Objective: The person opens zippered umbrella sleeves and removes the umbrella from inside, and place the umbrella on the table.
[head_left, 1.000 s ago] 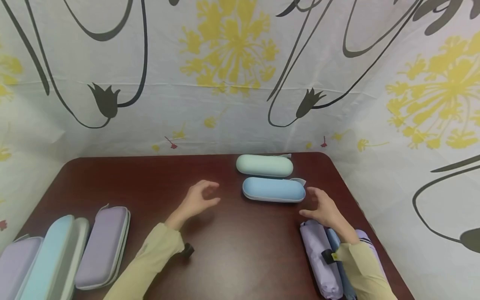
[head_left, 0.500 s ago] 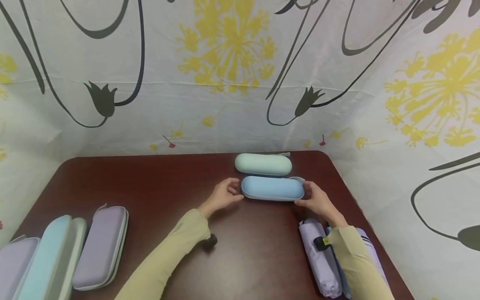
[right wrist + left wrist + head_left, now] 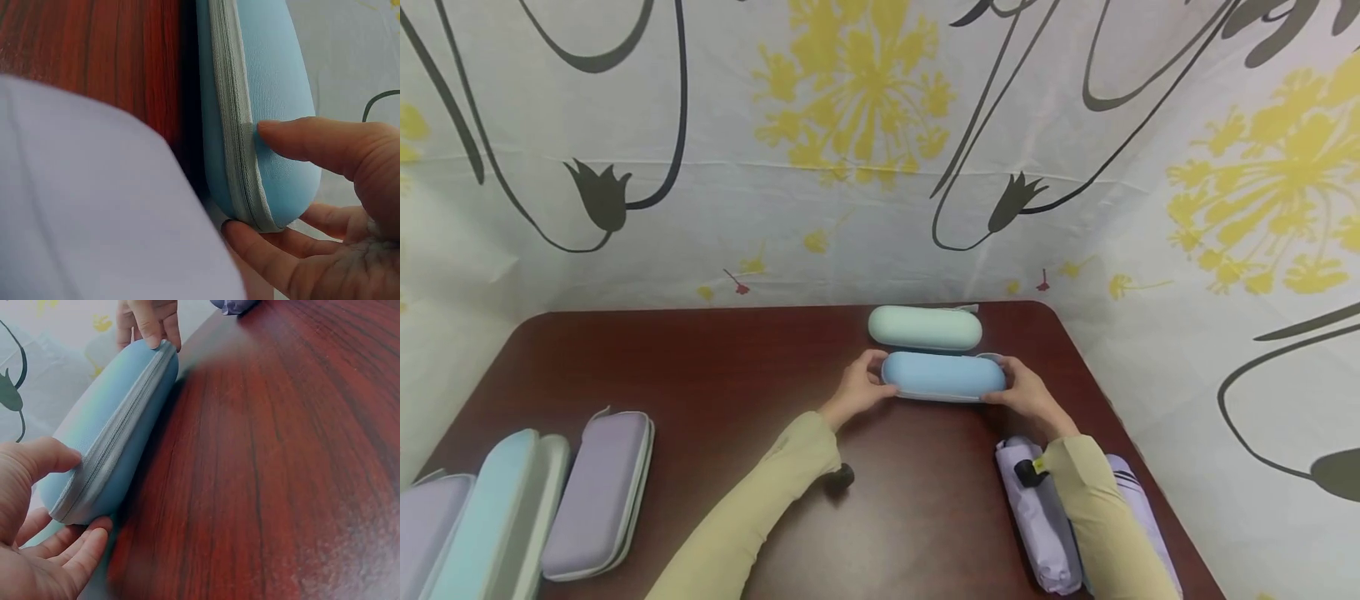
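Note:
A light blue zippered glasses case (image 3: pixel 943 377) lies crosswise between my hands at the far right of the table. My left hand (image 3: pixel 859 386) holds its left end, thumb on the front near the zip and fingers round the end. The right hand (image 3: pixel 1028 392) grips the opposite end; in the right wrist view its thumb (image 3: pixel 312 140) presses beside the zip and its fingers curl under the end. Whether the case is off the table, I cannot tell. Just behind it sits a mint green case (image 3: pixel 925 327) of similar shape.
Folded umbrellas, one of them lilac (image 3: pixel 1037 517), lie under and beside my right forearm. At the left stand a purple zippered case (image 3: pixel 598 492), a light blue case (image 3: pixel 486 508) and another purple case (image 3: pixel 430 529). A patterned cloth (image 3: pixel 775 208) surrounds the brown table (image 3: pixel 700 358).
My left hand has moved right and a little forward to the blue case's left end. The right hand has closed in on the other end. Both now hold the case.

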`<state>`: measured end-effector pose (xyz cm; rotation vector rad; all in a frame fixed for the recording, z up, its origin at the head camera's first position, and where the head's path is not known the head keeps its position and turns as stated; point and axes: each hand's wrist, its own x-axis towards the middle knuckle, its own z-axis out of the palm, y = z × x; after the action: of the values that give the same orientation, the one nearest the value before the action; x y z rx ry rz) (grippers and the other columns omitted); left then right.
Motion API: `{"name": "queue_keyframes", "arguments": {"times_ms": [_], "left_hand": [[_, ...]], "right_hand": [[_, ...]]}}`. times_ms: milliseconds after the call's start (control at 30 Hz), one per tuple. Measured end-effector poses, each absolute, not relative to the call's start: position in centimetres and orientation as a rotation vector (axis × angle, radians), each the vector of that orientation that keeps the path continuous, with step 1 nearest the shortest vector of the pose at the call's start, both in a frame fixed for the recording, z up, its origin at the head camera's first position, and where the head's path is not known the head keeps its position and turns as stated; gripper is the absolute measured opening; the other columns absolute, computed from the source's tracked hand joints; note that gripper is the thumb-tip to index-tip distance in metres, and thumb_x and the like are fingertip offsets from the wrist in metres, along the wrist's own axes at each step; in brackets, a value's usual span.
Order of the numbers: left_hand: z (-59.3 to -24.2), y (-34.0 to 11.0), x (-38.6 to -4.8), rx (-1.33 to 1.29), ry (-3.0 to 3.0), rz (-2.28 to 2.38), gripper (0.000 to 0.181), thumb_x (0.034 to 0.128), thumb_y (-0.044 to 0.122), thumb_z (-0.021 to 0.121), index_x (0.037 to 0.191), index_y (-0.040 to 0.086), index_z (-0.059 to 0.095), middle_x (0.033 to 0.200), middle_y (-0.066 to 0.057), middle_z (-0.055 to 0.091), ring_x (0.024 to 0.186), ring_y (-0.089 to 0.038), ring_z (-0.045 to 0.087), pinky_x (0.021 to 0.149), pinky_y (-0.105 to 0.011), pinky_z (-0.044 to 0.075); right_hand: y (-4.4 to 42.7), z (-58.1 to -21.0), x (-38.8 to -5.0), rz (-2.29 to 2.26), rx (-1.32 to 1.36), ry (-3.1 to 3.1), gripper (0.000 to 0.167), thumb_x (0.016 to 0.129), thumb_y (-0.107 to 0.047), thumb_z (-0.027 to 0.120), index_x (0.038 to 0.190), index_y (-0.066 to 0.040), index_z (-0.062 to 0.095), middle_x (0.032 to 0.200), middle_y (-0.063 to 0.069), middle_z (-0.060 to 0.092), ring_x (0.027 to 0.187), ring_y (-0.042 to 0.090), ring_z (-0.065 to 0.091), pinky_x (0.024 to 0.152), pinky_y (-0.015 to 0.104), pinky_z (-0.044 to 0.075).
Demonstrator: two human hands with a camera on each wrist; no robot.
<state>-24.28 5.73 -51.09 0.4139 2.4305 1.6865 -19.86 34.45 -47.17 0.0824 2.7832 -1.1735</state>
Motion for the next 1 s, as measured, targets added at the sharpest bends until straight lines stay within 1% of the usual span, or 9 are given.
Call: {"name": "queue_keyframes", "arguments": {"times_ms": [100,267,367,400,433,533,667,867,1000], "left_hand": [[-51.1,5.3,-24.3,0.391,2.45,1.676,0.055,0.0722,0.006,0.077,0.121,0.003,0.052,0.116,-0.015,0.058,0.08,-0.022,0.06,0.069,-0.028,0.051],[-51.1,4.0,-23.8,0.379,2.461,1.681,0.055,0.0707,0.006,0.078,0.119,0.003,0.052,0.114,-0.014,0.058,0.08,-0.022,0.06,0.067,-0.028,0.051],[-51.2,2.7,-23.5,0.365,2.452,1.7,0.055,0.0699,0.006,0.078,0.119,0.003,0.053,0.112,-0.015,0.059,0.079,-0.022,0.06,0.066,-0.029,0.051],[-51.2,2.3,-23.3,0.361,2.451,1.704,0.055,0.0698,0.005,0.078,0.119,0.003,0.053,0.112,-0.015,0.058,0.079,-0.022,0.06,0.066,-0.029,0.051],[-51.2,1.9,-23.2,0.352,2.452,1.703,0.055,0.0699,0.006,0.078,0.119,0.003,0.053,0.112,-0.014,0.058,0.079,-0.022,0.06,0.066,-0.029,0.051],[-51.1,0.6,-22.7,0.343,2.444,1.711,0.055,0.0695,0.006,0.079,0.118,0.003,0.053,0.113,-0.014,0.058,0.079,-0.022,0.06,0.066,-0.029,0.051],[-51.1,-1.0,-21.8,0.323,2.453,1.708,0.055,0.0687,0.006,0.079,0.118,0.003,0.053,0.112,-0.013,0.058,0.078,-0.021,0.059,0.064,-0.029,0.052],[-51.0,-3.6,-20.4,0.291,2.487,1.713,0.056,0.0666,0.003,0.08,0.116,0.001,0.055,0.112,-0.015,0.058,0.076,-0.021,0.059,0.064,-0.03,0.052],[-51.1,-5.5,-19.3,0.253,2.494,1.716,0.056,0.0659,0.002,0.08,0.115,0.0,0.055,0.111,-0.016,0.059,0.073,-0.019,0.06,0.062,-0.028,0.052]], "right_hand": [[34.0,-47.2,-19.9,-1.15,0.07,2.809,0.074,0.076,-0.013,0.075,0.136,0.006,0.036,0.131,0.029,0.044,0.114,0.04,0.047,0.095,0.049,0.04],[33.1,-47.3,-19.8,-1.199,0.069,2.778,0.076,0.074,-0.015,0.078,0.136,0.004,0.038,0.132,0.028,0.045,0.116,0.038,0.047,0.095,0.048,0.039],[32.1,-47.1,-19.5,-1.23,0.023,2.767,0.076,0.072,-0.018,0.08,0.132,0.004,0.041,0.128,0.028,0.048,0.113,0.038,0.049,0.092,0.046,0.042],[31.8,-47.0,-19.3,-1.225,-0.013,2.785,0.074,0.071,-0.02,0.081,0.13,0.005,0.043,0.124,0.028,0.05,0.11,0.038,0.051,0.088,0.043,0.045],[31.4,-46.9,-19.2,-1.221,-0.036,2.791,0.074,0.07,-0.021,0.081,0.128,0.006,0.043,0.122,0.028,0.051,0.108,0.038,0.052,0.087,0.042,0.046],[30.2,-46.6,-18.8,-1.207,-0.063,2.792,0.07,0.071,-0.019,0.08,0.126,0.007,0.044,0.12,0.029,0.052,0.107,0.039,0.052,0.085,0.043,0.047],[28.5,-46.7,-18.4,-1.206,-0.012,2.753,0.07,0.072,-0.012,0.078,0.129,0.007,0.042,0.124,0.028,0.05,0.111,0.04,0.051,0.089,0.047,0.044],[25.9,-47.0,-17.6,-1.146,-0.011,2.807,0.069,0.069,-0.011,0.081,0.126,0.005,0.046,0.122,0.024,0.054,0.108,0.036,0.054,0.088,0.046,0.045],[24.0,-47.1,-16.9,-1.132,-0.045,2.842,0.066,0.066,-0.01,0.083,0.121,0.005,0.049,0.117,0.022,0.057,0.103,0.034,0.056,0.086,0.045,0.046]]}}
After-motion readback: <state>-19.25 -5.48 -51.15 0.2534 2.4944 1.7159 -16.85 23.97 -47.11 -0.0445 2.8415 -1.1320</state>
